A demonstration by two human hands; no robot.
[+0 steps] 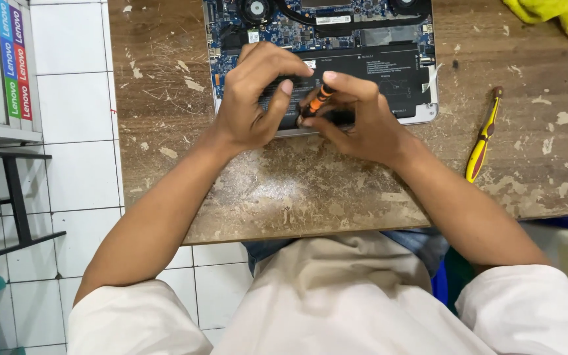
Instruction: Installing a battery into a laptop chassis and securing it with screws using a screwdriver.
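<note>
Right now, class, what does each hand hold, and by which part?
The right hand pinches a small orange-and-black screwdriver by its handle. The left hand rests on the open laptop and grips no tool.

Electronics repair workshop, scarred wooden workbench (297, 190), opened laptop (363, 39) with exposed circuit board, spare yellow-handled screwdriver (483, 138), tiled floor (73, 112)

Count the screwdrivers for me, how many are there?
2. An orange-and-black screwdriver is in the right hand over the open laptop. A yellow screwdriver lies on the table to the right. More may be out of view.
</note>
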